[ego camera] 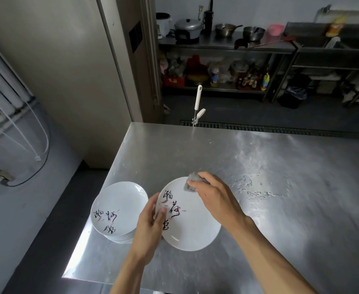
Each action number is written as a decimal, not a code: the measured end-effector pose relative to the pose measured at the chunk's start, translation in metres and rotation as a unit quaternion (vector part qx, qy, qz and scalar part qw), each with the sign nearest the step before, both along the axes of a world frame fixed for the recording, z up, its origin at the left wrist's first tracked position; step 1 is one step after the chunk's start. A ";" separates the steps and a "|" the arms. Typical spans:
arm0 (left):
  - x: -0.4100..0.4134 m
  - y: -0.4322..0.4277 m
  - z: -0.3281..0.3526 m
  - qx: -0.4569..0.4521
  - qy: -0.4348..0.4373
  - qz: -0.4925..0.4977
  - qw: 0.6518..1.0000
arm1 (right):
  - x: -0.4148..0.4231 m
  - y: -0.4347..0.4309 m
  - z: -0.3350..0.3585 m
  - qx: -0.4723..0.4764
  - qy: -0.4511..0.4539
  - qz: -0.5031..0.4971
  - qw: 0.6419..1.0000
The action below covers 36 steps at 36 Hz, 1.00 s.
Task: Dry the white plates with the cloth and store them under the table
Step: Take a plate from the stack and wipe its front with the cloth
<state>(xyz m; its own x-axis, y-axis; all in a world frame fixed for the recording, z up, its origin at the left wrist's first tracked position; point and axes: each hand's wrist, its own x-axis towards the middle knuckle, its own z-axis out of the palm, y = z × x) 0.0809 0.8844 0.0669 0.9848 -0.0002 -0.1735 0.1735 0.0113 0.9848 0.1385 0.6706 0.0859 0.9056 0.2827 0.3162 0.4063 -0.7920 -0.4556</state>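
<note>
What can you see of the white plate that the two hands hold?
The plate is round, white and glossy, like ceramic, with black brush characters and pink strokes. It faces up over the steel table. The left hand grips its left rim; the right hand holds a grey cloth against its far part.

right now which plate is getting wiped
The single plate held by the left hand, right hand pressing the cloth on it; the rest form a stack beside it.
</note>
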 end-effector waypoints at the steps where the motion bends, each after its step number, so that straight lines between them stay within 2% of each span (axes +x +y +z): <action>1: -0.001 0.000 0.000 -0.002 -0.002 0.002 1.000 | 0.001 -0.001 0.001 -0.008 -0.003 0.005 1.000; 5: -0.002 0.010 -0.003 -0.011 -0.007 0.031 0.999 | -0.004 -0.011 -0.001 0.001 0.023 0.004 1.000; 8: -0.004 0.004 -0.002 -0.013 -0.001 0.017 1.000 | -0.004 -0.003 -0.001 0.020 0.042 -0.001 0.999; 12: -0.014 -0.003 -0.001 -0.057 0.045 0.015 0.997 | 0.002 0.000 0.003 0.030 0.045 0.005 0.999; 21: 0.010 0.022 0.023 0.001 0.088 -0.075 0.993 | 0.001 -0.001 0.007 0.019 -0.007 0.012 1.000; 24: 0.010 0.027 0.027 0.009 0.069 -0.101 0.992 | 0.003 -0.003 0.008 -0.006 -0.011 0.025 1.000; 30: 0.001 0.032 0.017 -0.029 0.058 -0.069 0.996 | -0.003 -0.015 0.000 -0.009 0.010 -0.001 1.000; 33: -0.006 0.020 0.015 -0.006 0.053 -0.097 0.994 | 0.002 -0.004 0.005 -0.024 0.056 0.037 0.997; 36: -0.010 0.018 0.013 -0.023 0.045 -0.078 0.996 | 0.007 -0.002 0.007 -0.031 0.058 0.047 0.997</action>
